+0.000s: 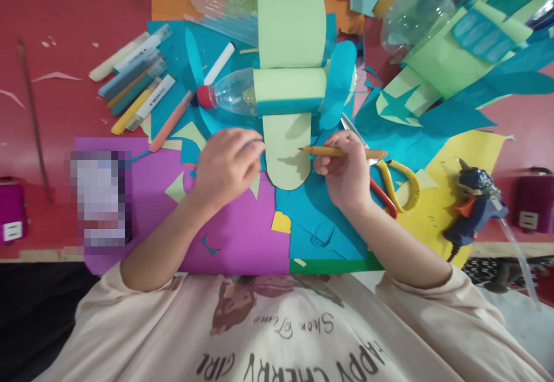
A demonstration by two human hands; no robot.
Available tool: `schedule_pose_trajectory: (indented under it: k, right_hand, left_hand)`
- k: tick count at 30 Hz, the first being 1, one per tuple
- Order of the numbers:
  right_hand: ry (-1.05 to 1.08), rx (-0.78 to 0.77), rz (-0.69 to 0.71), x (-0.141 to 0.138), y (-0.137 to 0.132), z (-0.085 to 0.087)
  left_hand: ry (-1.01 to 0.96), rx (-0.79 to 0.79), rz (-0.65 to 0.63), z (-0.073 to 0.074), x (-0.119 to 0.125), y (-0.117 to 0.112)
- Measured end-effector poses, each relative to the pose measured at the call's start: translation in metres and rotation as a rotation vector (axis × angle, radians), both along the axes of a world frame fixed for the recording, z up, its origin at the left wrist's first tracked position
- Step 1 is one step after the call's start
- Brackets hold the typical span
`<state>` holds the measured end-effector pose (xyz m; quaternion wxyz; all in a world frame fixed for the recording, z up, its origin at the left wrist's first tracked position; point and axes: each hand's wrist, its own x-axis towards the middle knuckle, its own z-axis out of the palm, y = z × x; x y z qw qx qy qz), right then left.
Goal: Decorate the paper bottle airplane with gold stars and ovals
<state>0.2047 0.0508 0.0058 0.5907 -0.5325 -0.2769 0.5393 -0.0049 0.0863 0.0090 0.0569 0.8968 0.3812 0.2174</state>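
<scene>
A clear plastic bottle [234, 90] with a red cap lies on its side, wrapped in green and teal paper to form a plane with pale green wings [291, 21]. My right hand [344, 171] is closed round an orange pencil [346, 152] whose tip points at the near wing [288, 157]. My left hand [227, 165] is curled, fingers pressed down beside the near wing's left edge on the teal and purple paper; whether it holds anything is hidden.
Several markers [134, 79] lie at the left on the red table [52, 111]. Scissors with yellow and red handles [396, 183] lie by my right hand. A blue glue gun [474, 203] rests on yellow paper. Cut bottles and paper scraps [433, 41] crowd the back right.
</scene>
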Motion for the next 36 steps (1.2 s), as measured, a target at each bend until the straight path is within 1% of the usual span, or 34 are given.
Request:
schedule_pose_trajectory:
  k: [1, 2, 4, 6, 9, 12, 14, 16, 20, 22, 27, 30, 33, 36]
  right_hand:
    - [-0.005, 0.006, -0.008, 0.001, 0.0, 0.0]
    - [-0.019, 0.018, -0.018, 0.002, 0.001, -0.001]
    - [-0.063, 0.047, -0.023, 0.004, 0.001, -0.003]
    - [-0.1, 0.064, -0.005, 0.008, 0.002, -0.004]
    - [-0.13, 0.07, 0.017, 0.012, 0.003, -0.002]
    - [-0.186, 0.084, -0.012, 0.015, 0.003, 0.004]
    - [-0.228, 0.095, -0.002, 0.018, 0.002, 0.008]
    - [-0.268, 0.098, 0.074, 0.021, 0.002, 0.01]
    - [-0.321, 0.093, 0.309, 0.018, 0.002, 0.009]
    - [-0.356, 0.109, 0.35, 0.011, 0.003, 0.006]
    - [-0.545, 0.143, 0.337, -0.006, 0.006, 0.001]
    - [-0.638, 0.146, 0.316, -0.011, 0.007, 0.0]
    - [-0.693, 0.166, 0.32, -0.012, 0.007, -0.002]
    - [-0.703, 0.187, 0.334, -0.01, 0.006, -0.004]
  left_hand:
    - [0.01, -0.016, -0.118, -0.001, 0.005, -0.005]
    - [0.017, -0.03, -0.193, -0.002, 0.011, -0.011]
    - [0.091, -0.067, -0.264, -0.004, 0.02, -0.023]
    - [0.157, -0.072, -0.306, -0.006, 0.027, -0.034]
    - [0.209, -0.076, -0.299, -0.007, 0.03, -0.044]
    - [0.218, -0.036, -0.299, -0.006, 0.03, -0.048]
    - [0.224, -0.002, -0.303, -0.006, 0.03, -0.051]
    - [0.232, 0.019, -0.304, -0.006, 0.029, -0.053]
    - [0.238, 0.018, -0.307, -0.008, 0.029, -0.056]
    - [0.224, 0.014, -0.307, -0.009, 0.029, -0.057]
    - [0.167, -0.006, -0.305, -0.01, 0.029, -0.057]
    - [0.119, 0.003, -0.287, -0.009, 0.03, -0.058]
    - [0.093, 0.011, -0.271, -0.009, 0.031, -0.059]
    - [0.074, 0.019, -0.275, -0.008, 0.031, -0.058]
